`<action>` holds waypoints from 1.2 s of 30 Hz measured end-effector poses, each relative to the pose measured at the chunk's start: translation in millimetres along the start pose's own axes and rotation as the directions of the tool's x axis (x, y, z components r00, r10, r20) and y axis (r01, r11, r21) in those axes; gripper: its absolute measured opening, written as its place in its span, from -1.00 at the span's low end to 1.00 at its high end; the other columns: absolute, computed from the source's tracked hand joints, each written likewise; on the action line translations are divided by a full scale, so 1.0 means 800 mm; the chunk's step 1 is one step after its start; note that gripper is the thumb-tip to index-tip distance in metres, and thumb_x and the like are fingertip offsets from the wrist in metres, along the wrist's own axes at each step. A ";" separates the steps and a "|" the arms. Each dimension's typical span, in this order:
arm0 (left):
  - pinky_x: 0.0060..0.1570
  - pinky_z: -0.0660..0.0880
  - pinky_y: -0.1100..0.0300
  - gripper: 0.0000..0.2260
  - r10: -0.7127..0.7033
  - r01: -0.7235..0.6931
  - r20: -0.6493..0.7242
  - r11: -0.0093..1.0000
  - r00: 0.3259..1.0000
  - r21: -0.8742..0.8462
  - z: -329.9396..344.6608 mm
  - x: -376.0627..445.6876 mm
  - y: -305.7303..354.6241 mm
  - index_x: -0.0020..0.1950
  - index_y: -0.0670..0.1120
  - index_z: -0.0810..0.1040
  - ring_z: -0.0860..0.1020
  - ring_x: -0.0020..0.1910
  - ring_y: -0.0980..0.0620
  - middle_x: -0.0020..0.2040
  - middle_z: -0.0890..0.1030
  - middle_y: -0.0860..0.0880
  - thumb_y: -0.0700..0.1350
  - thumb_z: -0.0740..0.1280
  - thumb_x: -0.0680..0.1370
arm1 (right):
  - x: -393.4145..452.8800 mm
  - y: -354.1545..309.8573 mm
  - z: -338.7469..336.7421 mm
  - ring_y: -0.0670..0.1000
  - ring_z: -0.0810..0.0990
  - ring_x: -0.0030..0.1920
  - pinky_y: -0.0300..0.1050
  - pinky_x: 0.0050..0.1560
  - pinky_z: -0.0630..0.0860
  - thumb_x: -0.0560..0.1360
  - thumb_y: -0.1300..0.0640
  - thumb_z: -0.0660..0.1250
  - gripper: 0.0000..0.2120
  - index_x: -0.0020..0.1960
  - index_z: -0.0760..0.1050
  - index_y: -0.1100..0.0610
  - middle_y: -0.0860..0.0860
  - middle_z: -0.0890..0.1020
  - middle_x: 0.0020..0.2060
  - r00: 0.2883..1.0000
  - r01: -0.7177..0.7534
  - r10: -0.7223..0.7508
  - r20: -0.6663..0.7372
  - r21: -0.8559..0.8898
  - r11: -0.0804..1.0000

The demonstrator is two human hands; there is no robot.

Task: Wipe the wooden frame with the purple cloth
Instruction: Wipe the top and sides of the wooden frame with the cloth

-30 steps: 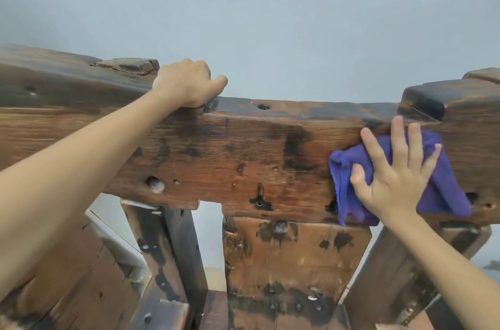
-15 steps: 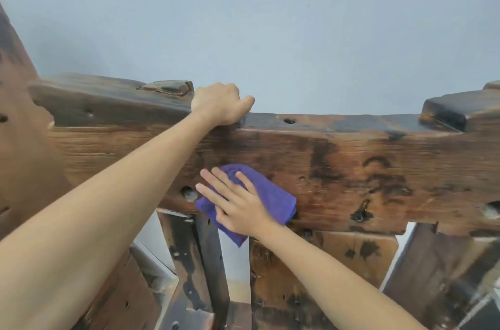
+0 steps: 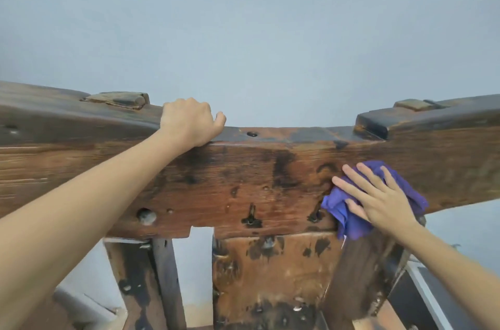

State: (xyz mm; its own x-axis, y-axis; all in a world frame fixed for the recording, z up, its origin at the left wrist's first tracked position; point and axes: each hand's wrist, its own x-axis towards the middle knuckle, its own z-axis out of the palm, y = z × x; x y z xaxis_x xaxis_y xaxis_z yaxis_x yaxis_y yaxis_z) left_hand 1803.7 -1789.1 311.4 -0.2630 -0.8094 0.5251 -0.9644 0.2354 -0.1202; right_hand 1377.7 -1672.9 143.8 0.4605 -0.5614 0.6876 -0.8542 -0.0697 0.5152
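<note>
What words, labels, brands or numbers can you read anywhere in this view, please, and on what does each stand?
None can be read: the wooden frame shows only grain, dark stains and holes, the purple cloth under the right hand bears no visible print, and the wall behind is plain.

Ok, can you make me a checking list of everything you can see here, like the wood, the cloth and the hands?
Surface: wooden frame, a thick dark-stained top beam with black blotches, holes and old nail marks; posts below it.
Job's things: purple cloth, bunched and pressed flat against the beam's front face, right of centre.
Clutter: nothing seen.
Hands: left hand curled over the beam's top edge, bracing; right hand spread open, palm on the cloth.
Cables: nothing seen.
Surroundings: plain pale blue-grey wall behind; a grey edge at lower right, too little shown to tell what it is.
</note>
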 end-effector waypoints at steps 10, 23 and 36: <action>0.26 0.44 -0.20 -0.32 0.114 -0.048 0.317 0.977 0.941 -0.209 0.005 0.019 0.196 0.07 -0.07 0.49 0.56 0.21 -0.26 0.19 0.62 -0.22 0.42 -0.18 0.57 | 0.099 -0.136 -0.002 0.11 -0.04 0.67 0.32 0.57 0.00 0.64 -0.05 0.10 -0.38 0.67 0.03 -0.09 0.01 0.08 0.67 0.572 -0.700 0.819 -0.044 0.494 0.516; 0.54 0.09 -0.07 0.03 0.195 0.142 0.512 0.826 0.837 -0.545 0.001 0.087 0.388 0.61 0.02 0.30 0.26 0.59 -0.15 0.61 0.31 -0.11 0.54 -0.39 0.38 | -0.164 0.234 0.072 -0.03 0.17 0.62 0.13 0.54 0.07 0.46 -0.07 0.26 -0.36 0.54 0.31 -0.22 -0.08 0.40 0.54 0.975 -0.205 0.215 -0.049 0.156 0.966; 0.62 -0.09 -0.10 0.16 0.124 0.262 0.528 0.759 0.840 -0.596 0.007 0.097 0.405 0.66 0.12 0.03 0.04 0.66 -0.07 0.68 0.05 -0.01 0.68 -0.36 0.18 | -0.023 0.276 0.031 0.16 -0.05 0.67 0.26 0.59 0.10 0.71 0.14 0.10 -0.41 0.69 -0.03 0.10 0.13 0.00 0.68 -0.120 -0.847 0.992 0.045 0.516 -0.125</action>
State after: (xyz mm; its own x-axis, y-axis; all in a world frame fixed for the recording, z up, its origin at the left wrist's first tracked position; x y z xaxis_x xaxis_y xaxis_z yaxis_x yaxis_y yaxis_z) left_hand 1470.3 -1778.5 308.6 -0.3542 -0.9350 -0.0180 -0.7854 0.2869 0.5486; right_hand 1174.5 -1698.1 232.3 -0.9131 -0.0388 0.4059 -0.4076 0.0586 -0.9113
